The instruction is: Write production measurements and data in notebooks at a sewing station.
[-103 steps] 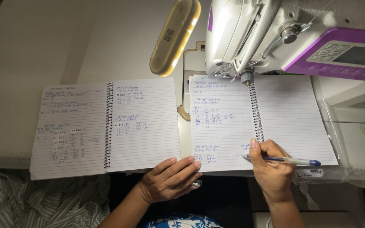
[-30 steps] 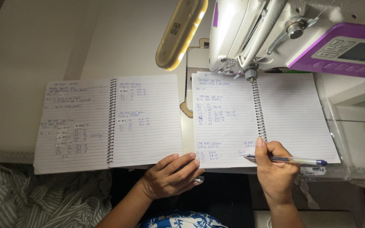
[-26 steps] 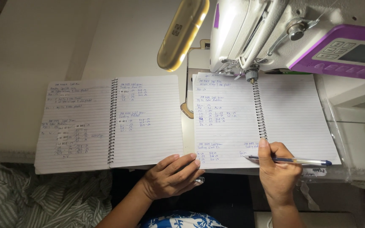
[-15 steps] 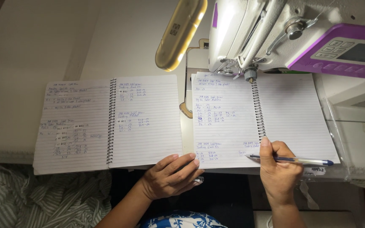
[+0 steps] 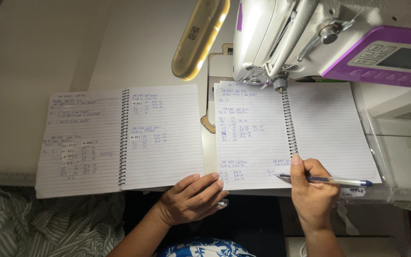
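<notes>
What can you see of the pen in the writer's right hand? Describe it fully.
The pen is a slim ballpoint with a clear barrel and blue end cap. It lies almost level, tip pointing left onto the lower left page of the right-hand spiral notebook. The right hand pinches it near the tip, cap end sticking out right.

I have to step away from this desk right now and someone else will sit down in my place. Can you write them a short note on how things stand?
Right hand: holds a blue pen, tip on the lower left page of the right notebook, near its spiral binding.
Left hand: holds nothing; fingertips rest on the bottom edges where the two notebooks meet.
Left notebook: lies open beside the right one, both pages written on.
Done: the right notebook's left page carries several blocks of writing, down to the bottom.
Left: its right page is blank. Its top edge sits under the sewing machine, beside the lit lamp.
</notes>
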